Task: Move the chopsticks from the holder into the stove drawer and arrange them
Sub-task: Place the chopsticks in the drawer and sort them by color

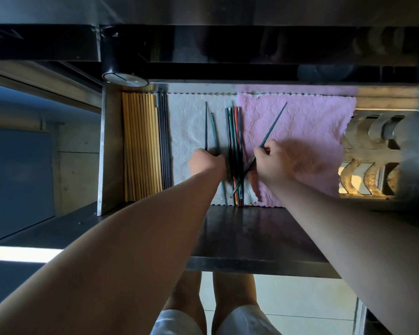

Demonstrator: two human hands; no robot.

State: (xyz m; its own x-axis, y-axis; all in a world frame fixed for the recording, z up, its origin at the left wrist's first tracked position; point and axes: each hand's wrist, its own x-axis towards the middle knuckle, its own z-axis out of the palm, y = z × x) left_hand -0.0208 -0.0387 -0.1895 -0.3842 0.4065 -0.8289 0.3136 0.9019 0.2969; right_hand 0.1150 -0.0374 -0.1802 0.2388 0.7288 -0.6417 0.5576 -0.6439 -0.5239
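Note:
The open steel stove drawer (109,146) is lined with a white cloth (186,126) and a pink cloth (312,131). Several yellow wooden chopsticks (140,146) lie in a neat row at its left, with dark grey ones (163,141) beside them. A bundle of green, black and orange chopsticks (235,131) lies in the middle. My left hand (207,163) grips two dark teal chopsticks (209,126) that point away from me over the white cloth. My right hand (276,160) pinches one teal chopstick (273,124), tilted diagonally over the pink cloth.
A metal rack with curved slots (373,153) fills the drawer's right end. The drawer's dark front panel (252,235) is below my hands. A black stove front with a round knob (125,79) stands above the drawer. My legs are over a tiled floor (300,305).

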